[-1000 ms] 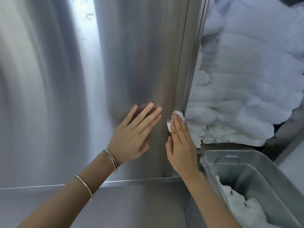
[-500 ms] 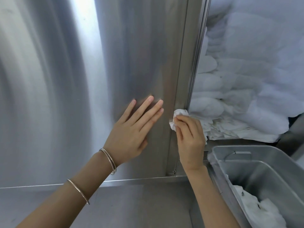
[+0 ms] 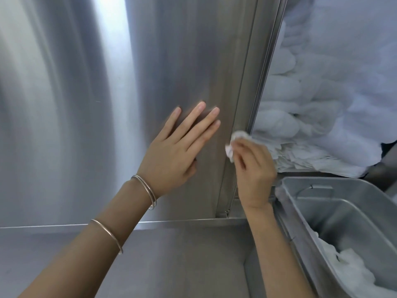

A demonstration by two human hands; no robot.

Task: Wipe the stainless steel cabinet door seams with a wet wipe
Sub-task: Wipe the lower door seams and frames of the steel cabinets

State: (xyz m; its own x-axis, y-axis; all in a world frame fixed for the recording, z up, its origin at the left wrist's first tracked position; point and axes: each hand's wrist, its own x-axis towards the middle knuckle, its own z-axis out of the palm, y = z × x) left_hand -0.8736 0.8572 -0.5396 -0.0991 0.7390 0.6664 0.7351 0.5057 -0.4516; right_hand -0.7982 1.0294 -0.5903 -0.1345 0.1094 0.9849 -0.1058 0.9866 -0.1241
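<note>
A stainless steel cabinet door (image 3: 171, 61) fills the left and middle of the view. Its vertical seam (image 3: 242, 100) runs along the door's right edge. My left hand (image 3: 178, 151) lies flat on the door, fingers straight and spread, just left of the seam. My right hand (image 3: 253, 171) pinches a crumpled white wet wipe (image 3: 234, 143) with curled fingers and holds it against the seam, level with my left fingertips. Most of the wipe is hidden behind my fingers.
Right of the seam, the compartment holds a thick mass of white frost (image 3: 333, 104). A stainless steel bin (image 3: 335, 203) with white lumps inside stands at the lower right. A steel ledge (image 3: 171, 222) runs below the door.
My right hand went from flat fingers over the wipe to curled fingers pinching it, and shifted slightly right along the seam. My left hand has stayed flat on the door.
</note>
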